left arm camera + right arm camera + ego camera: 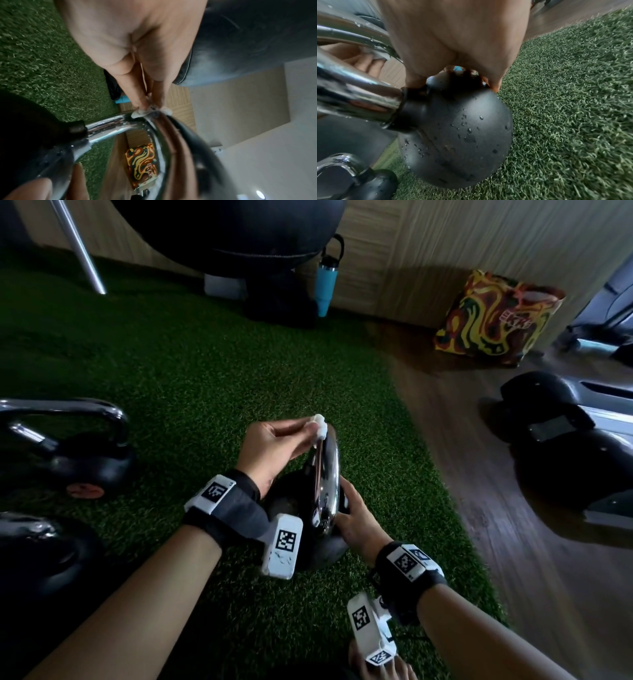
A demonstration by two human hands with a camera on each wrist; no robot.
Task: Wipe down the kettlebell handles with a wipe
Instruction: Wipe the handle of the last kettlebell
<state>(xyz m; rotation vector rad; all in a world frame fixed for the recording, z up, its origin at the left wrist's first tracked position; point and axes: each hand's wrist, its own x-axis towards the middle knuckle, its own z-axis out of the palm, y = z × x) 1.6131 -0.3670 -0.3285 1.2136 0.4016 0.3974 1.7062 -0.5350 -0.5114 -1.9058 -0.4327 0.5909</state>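
Note:
A black kettlebell [308, 539] with a chrome handle [327, 474] stands on the green turf in the middle of the head view. My left hand [274, 446] pinches a small white wipe [319, 424] against the top of the handle. The left wrist view shows the wipe [150, 112] squeezed between fingertips on the chrome bar [106, 125]. My right hand [356, 518] grips the kettlebell's body near the handle's base. In the right wrist view the wet black ball [458, 135] shows water drops, and the fingers curl over its top.
Two more kettlebells sit at the left, one [68, 453] with a chrome handle, one [44, 556] nearer. A blue bottle [325, 282], a large dark ball [233, 231] and a colourful bag [496, 316] stand by the wall. Dark exercise equipment [565, 446] lies on the wooden floor [479, 508] at right.

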